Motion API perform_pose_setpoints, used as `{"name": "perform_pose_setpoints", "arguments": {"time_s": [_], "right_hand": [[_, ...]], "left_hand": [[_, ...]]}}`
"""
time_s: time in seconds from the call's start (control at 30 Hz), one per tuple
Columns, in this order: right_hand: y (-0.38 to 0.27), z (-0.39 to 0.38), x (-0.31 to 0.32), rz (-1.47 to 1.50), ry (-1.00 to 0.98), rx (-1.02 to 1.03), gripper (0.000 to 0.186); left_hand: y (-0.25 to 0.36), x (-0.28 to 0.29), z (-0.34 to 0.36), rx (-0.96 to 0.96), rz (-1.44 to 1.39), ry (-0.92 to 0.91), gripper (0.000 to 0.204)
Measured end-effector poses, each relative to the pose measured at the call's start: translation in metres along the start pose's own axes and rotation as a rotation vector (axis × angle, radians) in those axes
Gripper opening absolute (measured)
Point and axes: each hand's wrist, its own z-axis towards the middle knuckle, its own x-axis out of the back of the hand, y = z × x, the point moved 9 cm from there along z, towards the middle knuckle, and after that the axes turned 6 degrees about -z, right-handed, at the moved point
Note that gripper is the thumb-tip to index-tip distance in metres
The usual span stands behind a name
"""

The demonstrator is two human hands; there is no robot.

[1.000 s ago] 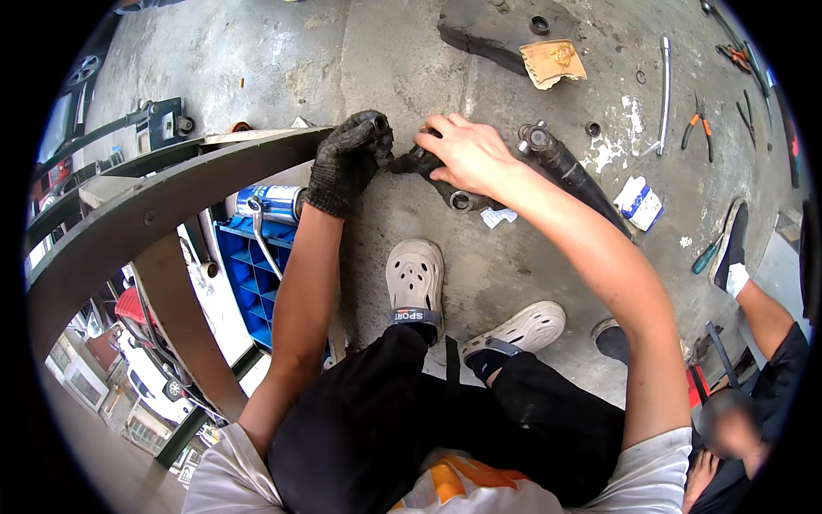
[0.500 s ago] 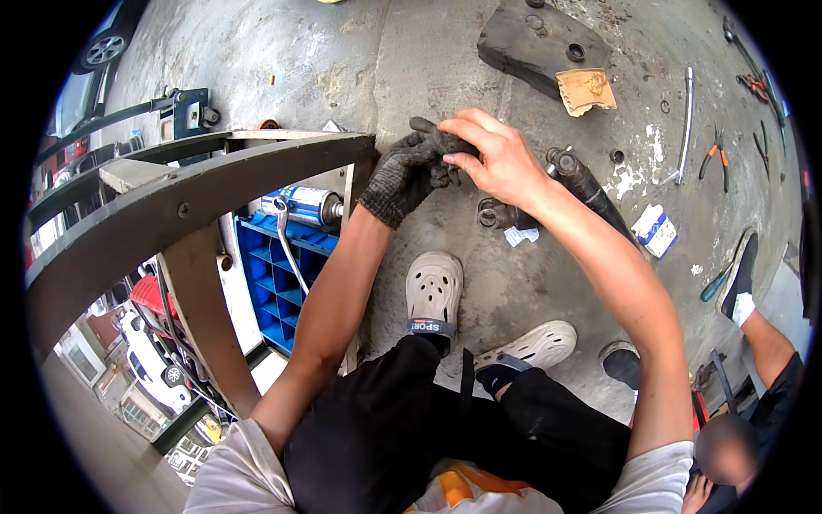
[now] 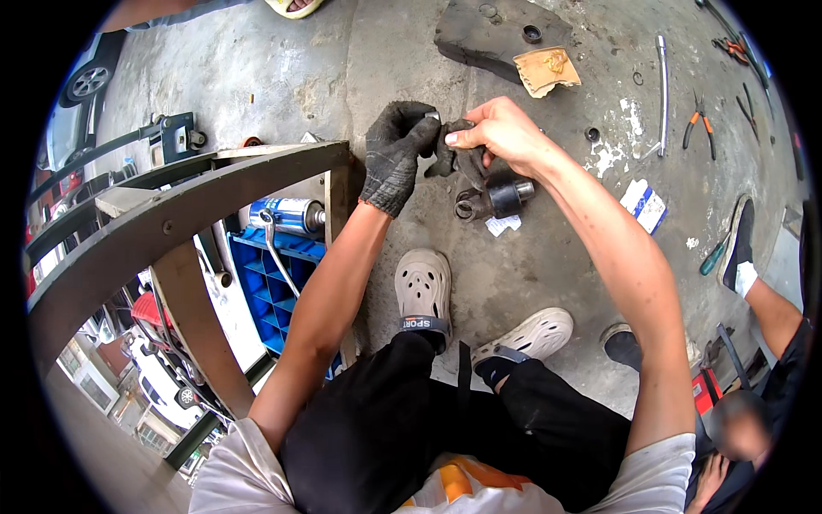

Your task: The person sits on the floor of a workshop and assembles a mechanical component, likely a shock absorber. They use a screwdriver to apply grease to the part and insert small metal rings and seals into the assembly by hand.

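Observation:
My left hand (image 3: 398, 150), in a dark knitted glove, is closed at the upper middle, with a small pale bit at its fingertips that I cannot make out. Just right of it, my bare right hand (image 3: 501, 137) pinches a limp dark glove (image 3: 458, 158). Below them on the concrete lie a dark metal fitting with a ring (image 3: 501, 199) and a scrap of white paper (image 3: 503, 224). My right forearm hides part of what lies behind it.
A metal frame (image 3: 154, 214) fills the left, above a blue compartment bin (image 3: 261, 274) and a canister (image 3: 282, 217). A dark block (image 3: 479, 47), cardboard (image 3: 544, 70) and pliers (image 3: 698, 128) lie ahead. A co-worker (image 3: 741, 428) is at right; a sandalled foot (image 3: 291, 4) shows at top.
Half a second ago my hands were together; now they are slightly apart, with the dark glove hanging from my right fingers. A yellow-sandalled foot has come further into view at the top.

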Motion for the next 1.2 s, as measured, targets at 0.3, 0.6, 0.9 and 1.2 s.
{"name": "perform_pose_setpoints", "arguments": {"time_s": [0.3,0.6,0.9,1.2], "right_hand": [[-0.062,-0.048,0.023,-0.556,0.362,0.577,0.032],[-0.076,-0.054,-0.025,-0.879,0.258,1.043,0.025],[-0.086,-0.068,0.001,-1.006,0.36,0.952,0.028],[-0.067,-0.056,-0.039,-1.188,0.171,0.907,0.014]], "left_hand": [[-0.026,0.005,-0.008,0.264,-0.618,-0.246,0.032],[-0.032,-0.005,-0.019,0.376,-0.466,-0.109,0.021],[-0.038,0.0,-0.02,0.451,-0.656,-0.285,0.03],[-0.051,0.005,-0.023,0.47,-0.606,-0.131,0.03]]}}
